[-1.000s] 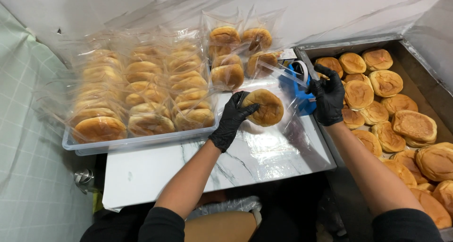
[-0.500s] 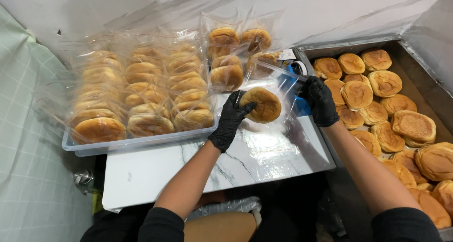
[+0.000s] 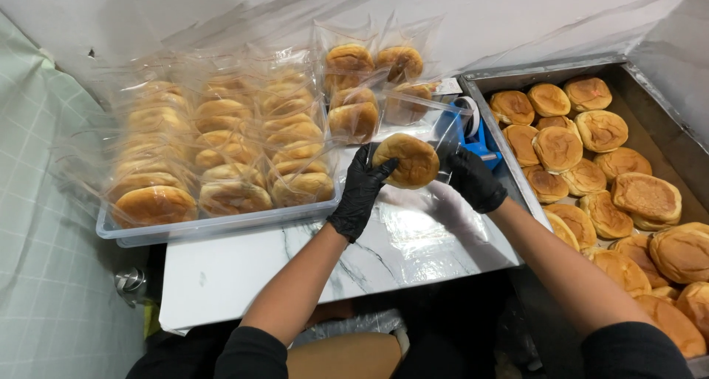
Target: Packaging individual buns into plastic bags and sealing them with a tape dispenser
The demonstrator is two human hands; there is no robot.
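Above the white marbled table (image 3: 244, 268), the left hand (image 3: 360, 194) in a black glove grips a round golden-brown bun (image 3: 405, 159) inside a clear plastic bag (image 3: 428, 124), thumb on top and fingers underneath. The right hand (image 3: 476, 181), gloved in black too, is closed on the bag's open edge just right of the bun. Just behind it stands a blue tape dispenser (image 3: 476, 135). At the left, a clear plastic tray (image 3: 221, 227) holds rows of bagged buns (image 3: 221, 142). At the right, a metal tray (image 3: 550, 67) holds many loose unwrapped buns (image 3: 602, 176).
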